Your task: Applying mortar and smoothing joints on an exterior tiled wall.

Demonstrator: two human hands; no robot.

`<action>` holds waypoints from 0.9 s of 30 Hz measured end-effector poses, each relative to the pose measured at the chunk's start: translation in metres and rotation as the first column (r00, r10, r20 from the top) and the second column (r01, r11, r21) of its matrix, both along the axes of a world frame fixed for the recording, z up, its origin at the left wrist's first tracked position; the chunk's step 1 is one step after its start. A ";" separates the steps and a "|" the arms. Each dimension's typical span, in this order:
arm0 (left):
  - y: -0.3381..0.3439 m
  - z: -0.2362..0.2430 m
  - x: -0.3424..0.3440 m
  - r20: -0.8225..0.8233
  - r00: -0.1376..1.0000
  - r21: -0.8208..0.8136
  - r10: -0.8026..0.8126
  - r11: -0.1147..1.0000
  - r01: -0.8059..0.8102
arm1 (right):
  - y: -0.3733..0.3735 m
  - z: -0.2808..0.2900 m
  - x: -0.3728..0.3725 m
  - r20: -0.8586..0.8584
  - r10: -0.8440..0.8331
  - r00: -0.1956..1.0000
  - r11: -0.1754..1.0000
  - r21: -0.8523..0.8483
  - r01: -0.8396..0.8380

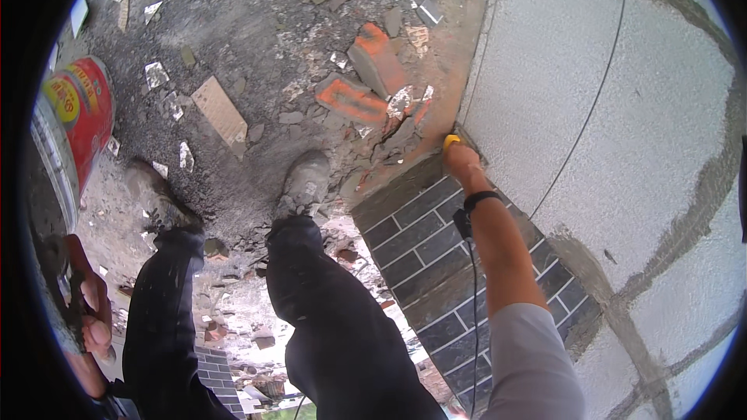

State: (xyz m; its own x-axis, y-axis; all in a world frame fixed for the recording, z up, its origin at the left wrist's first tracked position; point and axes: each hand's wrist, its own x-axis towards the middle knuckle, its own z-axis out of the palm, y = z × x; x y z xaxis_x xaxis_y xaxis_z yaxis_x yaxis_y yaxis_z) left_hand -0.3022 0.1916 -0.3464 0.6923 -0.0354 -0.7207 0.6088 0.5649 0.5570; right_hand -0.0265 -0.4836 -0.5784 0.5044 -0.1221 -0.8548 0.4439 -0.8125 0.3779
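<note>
Yellow tool (pixel 451 140) gripped in closed right hand (pixel 461 159), pressed at top edge of dark tile strip (pixel 424 237) against block wall (pixel 615 109). Left hand (pixel 92 319) curled around scaffold bar (pixel 66 295). Red bucket (pixel 82 113) contents unseen. Broken bricks (pixel 366 82) crowding floor.

Bright even daylight, soft shadows, sharp centre, heavy fisheye bending with black vignette at rim, slight overexposure bottom centre.
</note>
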 end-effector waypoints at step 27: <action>-0.022 0.155 -0.012 -0.220 0.974 0.112 0.058 0.993 -0.034 | -0.004 0.290 0.021 -0.013 0.054 0.998 0.991 -0.121 -0.055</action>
State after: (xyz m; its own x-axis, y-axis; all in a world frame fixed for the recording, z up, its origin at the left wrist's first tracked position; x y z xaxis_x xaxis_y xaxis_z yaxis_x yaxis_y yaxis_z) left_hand -0.3147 0.1698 -0.1911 0.5133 0.0787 -0.8546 0.6989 0.5396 0.4695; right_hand -0.0051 -0.4880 -0.2887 0.5052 -0.1974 -0.8401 0.4900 -0.7357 0.4676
